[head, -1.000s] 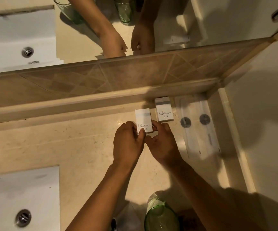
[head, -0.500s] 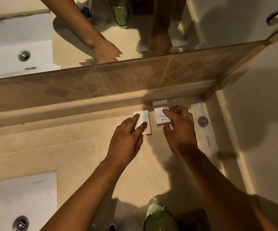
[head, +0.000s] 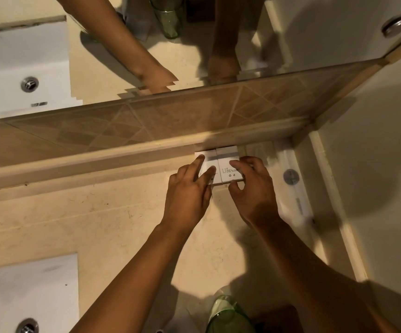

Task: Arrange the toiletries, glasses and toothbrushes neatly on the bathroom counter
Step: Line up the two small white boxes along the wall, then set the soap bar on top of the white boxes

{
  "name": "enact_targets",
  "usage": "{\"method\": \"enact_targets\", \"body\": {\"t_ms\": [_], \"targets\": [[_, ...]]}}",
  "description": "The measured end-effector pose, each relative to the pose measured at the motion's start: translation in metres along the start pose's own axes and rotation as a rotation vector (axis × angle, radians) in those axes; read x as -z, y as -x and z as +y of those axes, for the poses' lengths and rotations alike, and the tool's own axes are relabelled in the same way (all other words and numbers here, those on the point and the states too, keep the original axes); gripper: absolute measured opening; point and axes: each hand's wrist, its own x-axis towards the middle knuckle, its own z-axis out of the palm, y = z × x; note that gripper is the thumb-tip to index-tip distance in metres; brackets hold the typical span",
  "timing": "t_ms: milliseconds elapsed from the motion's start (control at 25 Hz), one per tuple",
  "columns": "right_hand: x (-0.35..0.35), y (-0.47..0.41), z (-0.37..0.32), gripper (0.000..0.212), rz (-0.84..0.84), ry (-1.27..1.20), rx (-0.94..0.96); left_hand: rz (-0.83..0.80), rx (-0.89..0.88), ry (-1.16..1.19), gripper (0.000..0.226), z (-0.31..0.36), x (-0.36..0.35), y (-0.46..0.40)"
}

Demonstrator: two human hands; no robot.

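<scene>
Head view: two small white cardboard toiletry boxes, left box (head: 206, 168) and right box (head: 230, 165), lie side by side, touching, at frame centre against the raised tan ledge (head: 98, 162).
Left hand (head: 187, 195): fingers spread flat on the left box, pressing, not clamped.
Right hand (head: 254, 191): fingers and thumb pinch the right box.
Risk: uneven pressure could skew the light boxes or nudge them apart.
Risk: a drawn-back forearm might tip the green drinking glass (head: 228, 316), bottom centre.
Table (head: 98, 224): beige stone, smooth, lightly scuffed.
Room: mirror (head: 194, 51) across top; white basin (head: 26, 292) lower left.
</scene>
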Motion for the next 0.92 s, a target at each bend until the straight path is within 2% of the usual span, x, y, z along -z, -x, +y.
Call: {"method": "enact_targets", "body": {"t_ms": [200,440,560,800,920], "targets": [[0.0,0.0,-0.001,0.049,-0.02,0.004,-0.018,0.007,0.016,0.019,0.048,0.003,0.0,0.0],[0.01,0.009,-0.008,0.068,-0.01,-0.034,-0.008,-0.049,0.0,0.041,0.074,0.004,0.009,0.003],[0.021,0.023,-0.008,0.064,0.008,-0.06,-0.062,-0.084,0.048,0.08,0.081,0.009,0.024,0.015],[0.039,0.088,0.0,0.042,-0.086,-0.212,-0.063,0.039,0.233,0.461,0.033,0.031,0.065,0.095],[0.049,0.136,0.008,0.034,-0.142,-0.231,-0.019,0.015,0.227,0.483,0.022,0.043,0.079,0.152]]}}
